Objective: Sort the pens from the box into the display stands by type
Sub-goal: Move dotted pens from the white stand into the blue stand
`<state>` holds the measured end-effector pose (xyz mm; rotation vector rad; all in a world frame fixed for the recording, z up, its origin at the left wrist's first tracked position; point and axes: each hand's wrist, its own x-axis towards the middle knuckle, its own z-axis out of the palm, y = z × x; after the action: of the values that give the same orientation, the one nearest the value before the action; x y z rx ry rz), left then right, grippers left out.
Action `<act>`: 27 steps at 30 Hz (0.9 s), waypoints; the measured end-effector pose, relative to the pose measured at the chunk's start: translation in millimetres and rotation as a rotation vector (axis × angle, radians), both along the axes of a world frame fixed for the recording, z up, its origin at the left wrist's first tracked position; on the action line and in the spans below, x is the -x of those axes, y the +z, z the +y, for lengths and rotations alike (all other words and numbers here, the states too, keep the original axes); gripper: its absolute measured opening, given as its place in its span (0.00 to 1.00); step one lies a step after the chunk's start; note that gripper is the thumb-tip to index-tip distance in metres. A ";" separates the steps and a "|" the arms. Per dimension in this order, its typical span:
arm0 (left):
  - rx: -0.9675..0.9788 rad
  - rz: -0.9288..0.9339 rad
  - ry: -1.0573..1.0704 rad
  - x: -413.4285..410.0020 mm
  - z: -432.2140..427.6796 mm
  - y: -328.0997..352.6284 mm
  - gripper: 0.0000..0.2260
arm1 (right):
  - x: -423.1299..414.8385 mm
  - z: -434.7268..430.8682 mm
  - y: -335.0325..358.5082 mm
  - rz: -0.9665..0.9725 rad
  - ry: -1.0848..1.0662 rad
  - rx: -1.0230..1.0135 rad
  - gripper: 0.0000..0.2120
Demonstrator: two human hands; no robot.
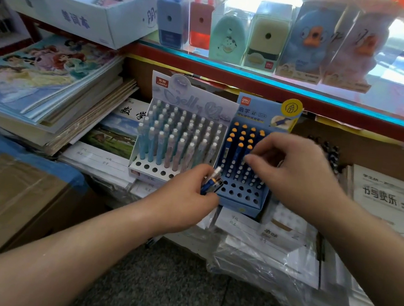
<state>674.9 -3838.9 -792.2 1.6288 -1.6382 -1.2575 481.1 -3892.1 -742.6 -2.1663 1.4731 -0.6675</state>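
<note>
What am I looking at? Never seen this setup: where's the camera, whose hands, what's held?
No machine here: a person works bare-handed. The single picture comes from a wide-angle camera on their head, looking forward and down. The left hand grips a few blue pens. The right hand reaches into the blue display stand, with its fingers down on the stand's orange-tipped pens; whether it pinches one is hidden. To the left of that stand, a white display stand holds pastel pens. Both stands sit on stacked exercise books. Boxed pencil sharpeners line the shelf above.
</note>
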 end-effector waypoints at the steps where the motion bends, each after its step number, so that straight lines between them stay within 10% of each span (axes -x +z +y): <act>1: 0.004 0.011 -0.003 -0.6 1.0 0.9 0.06 | -6.1 4.7 -0.5 -0.095 0.071 -0.160 0.04; 14: 0.085 -0.036 -0.082 -14.1 6.5 2.6 0.06 | -20.9 0.9 -17.6 -0.193 0.282 -0.447 0.02; 19: 0.044 -0.100 -0.036 -26.5 4.3 -1.5 0.07 | 0.5 -14.8 -0.4 -0.602 0.004 -0.640 0.03; 22: 0.012 -0.085 -0.001 -31.3 3.8 -5.5 0.09 | 6.9 -20.3 6.3 -0.725 -0.139 -0.472 0.04; 27: -0.019 -0.074 0.023 -31.7 2.9 -6.4 0.10 | 5.3 -21.9 -4.9 -0.360 -0.128 -0.060 0.06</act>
<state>706.6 -3836.0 -798.6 1.7195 -1.6515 -1.2182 475.9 -3914.0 -747.5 -1.8012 1.4221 -0.9864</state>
